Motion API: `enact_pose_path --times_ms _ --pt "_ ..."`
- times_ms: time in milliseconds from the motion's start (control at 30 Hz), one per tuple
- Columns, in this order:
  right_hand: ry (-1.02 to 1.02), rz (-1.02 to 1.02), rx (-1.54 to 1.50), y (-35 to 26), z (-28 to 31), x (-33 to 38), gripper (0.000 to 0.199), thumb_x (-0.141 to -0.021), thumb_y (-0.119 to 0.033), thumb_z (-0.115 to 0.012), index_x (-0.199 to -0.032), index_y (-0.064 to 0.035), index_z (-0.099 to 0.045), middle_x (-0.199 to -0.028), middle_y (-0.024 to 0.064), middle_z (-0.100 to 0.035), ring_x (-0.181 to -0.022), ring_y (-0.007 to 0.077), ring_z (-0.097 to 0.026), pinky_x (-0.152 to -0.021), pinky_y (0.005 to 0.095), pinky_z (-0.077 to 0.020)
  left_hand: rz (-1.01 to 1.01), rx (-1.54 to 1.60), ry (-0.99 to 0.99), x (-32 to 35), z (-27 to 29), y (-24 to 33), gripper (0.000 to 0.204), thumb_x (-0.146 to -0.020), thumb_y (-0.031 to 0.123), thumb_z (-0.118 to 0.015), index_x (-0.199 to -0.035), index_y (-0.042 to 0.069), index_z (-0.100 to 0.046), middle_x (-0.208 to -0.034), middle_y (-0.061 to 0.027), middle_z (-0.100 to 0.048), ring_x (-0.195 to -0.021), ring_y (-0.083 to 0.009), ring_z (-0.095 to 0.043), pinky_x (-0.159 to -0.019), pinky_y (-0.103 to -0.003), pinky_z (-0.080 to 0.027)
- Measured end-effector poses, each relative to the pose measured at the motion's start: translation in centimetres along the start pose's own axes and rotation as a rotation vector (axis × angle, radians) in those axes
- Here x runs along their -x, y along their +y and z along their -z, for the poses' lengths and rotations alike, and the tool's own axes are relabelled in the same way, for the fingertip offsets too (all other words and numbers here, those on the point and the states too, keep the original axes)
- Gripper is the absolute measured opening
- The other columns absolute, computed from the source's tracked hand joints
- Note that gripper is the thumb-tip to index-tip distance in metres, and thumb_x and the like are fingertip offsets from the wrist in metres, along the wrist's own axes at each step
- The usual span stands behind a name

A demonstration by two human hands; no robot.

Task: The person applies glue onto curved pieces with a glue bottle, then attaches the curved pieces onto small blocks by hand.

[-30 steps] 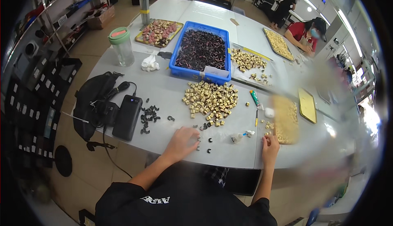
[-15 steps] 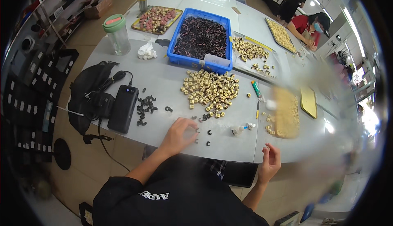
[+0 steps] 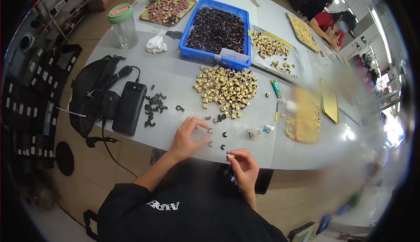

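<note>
My left hand [image 3: 188, 140] rests near the table's front edge, thumb and forefinger apart beside small C-shaped pieces. One greyish C-shaped piece [image 3: 210, 131] lies close to its fingertips; two black ones, including a black C-shaped piece [image 3: 225, 134], sit just to the right. Pinched between the fingertips of my right hand [image 3: 246, 166] is a small gold cube [image 3: 230, 156], partly covered by them. Beyond both hands spreads a heap of gold cubes [image 3: 227, 88]. A loose cluster of black C-shaped pieces [image 3: 154, 105] lies to the left.
A blue bin [image 3: 188, 54] of dark curved pieces stands behind the heap. At left are a black power bank [image 3: 130, 108] and a green-lidded jar [image 3: 124, 27]. A small bottle [image 3: 253, 133] stands right of the C-shaped pieces. Across the table, a person in red [image 3: 323, 25] works by a tray.
My right hand has come leftward from the table's right front edge to near the C-shaped pieces, the cube in its fingertips. My left hand has stayed beside the same pieces.
</note>
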State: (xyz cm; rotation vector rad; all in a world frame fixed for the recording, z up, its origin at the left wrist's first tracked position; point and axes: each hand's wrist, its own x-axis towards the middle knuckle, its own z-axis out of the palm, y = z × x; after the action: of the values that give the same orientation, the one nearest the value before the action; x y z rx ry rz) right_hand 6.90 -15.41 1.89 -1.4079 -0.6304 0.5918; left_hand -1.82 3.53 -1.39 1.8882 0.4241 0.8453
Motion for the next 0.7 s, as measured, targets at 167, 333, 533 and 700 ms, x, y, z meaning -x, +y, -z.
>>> enact_pose_path --times_ms 167,333,533,700 --pt "-0.046 -0.037 -0.186 -0.2 -1.3 -1.1 0.021 -0.08 0.009 -0.062 -0.1 0.0036 -0.059 -0.101 0.0119 -0.06 -0.097 0.0159 -0.056 -0.09 0.0284 -0.0422 -0.002 0.009 0.0 0.0 0.1 -0.2 0.025 -0.071 0.004 -0.073 -0.092 0.006 -0.059 -0.091 -0.0038 -0.064 -0.081 -0.018 -0.06 -0.07 -0.029 -0.046" --pt "-0.034 -0.033 -0.111 1.0 -0.5 -1.6 0.015 -0.082 0.01 -0.056 -0.096 0.0039 -0.058 -0.096 0.013 -0.056 -0.088 0.0178 -0.057 -0.079 0.0279 -0.0476 -0.005 0.012 0.006 0.2 0.1 -0.4 0.026 -0.071 0.004 -0.073 -0.092 0.006 -0.059 -0.091 -0.0037 -0.064 -0.081 -0.0178 -0.06 -0.07 -0.029 -0.046" --pt "-0.001 -0.016 -0.156 2.0 -0.1 -1.3 0.022 -0.089 -0.002 -0.057 -0.11 0.0063 -0.059 -0.101 0.0098 -0.052 -0.087 0.0171 -0.057 -0.078 0.0274 -0.0475 -0.024 0.011 -0.008 0.5 0.2 -0.3 0.027 -0.07 0.002 -0.073 -0.092 0.006 -0.058 -0.091 -0.0035 -0.064 -0.081 -0.0174 -0.06 -0.07 -0.028 -0.046" --pt "0.116 -0.116 -0.246 1.5 -0.8 -2.0 0.017 -0.083 0.006 -0.06 -0.101 0.0051 -0.061 -0.094 0.0086 -0.057 -0.085 0.0149 -0.057 -0.078 0.0269 -0.0472 -0.096 0.036 -0.049 0.6 0.3 -0.2 0.031 -0.069 0.0 -0.074 -0.094 0.007 -0.057 -0.093 -0.0047 -0.065 -0.081 -0.0171 -0.058 -0.071 -0.028 -0.045"
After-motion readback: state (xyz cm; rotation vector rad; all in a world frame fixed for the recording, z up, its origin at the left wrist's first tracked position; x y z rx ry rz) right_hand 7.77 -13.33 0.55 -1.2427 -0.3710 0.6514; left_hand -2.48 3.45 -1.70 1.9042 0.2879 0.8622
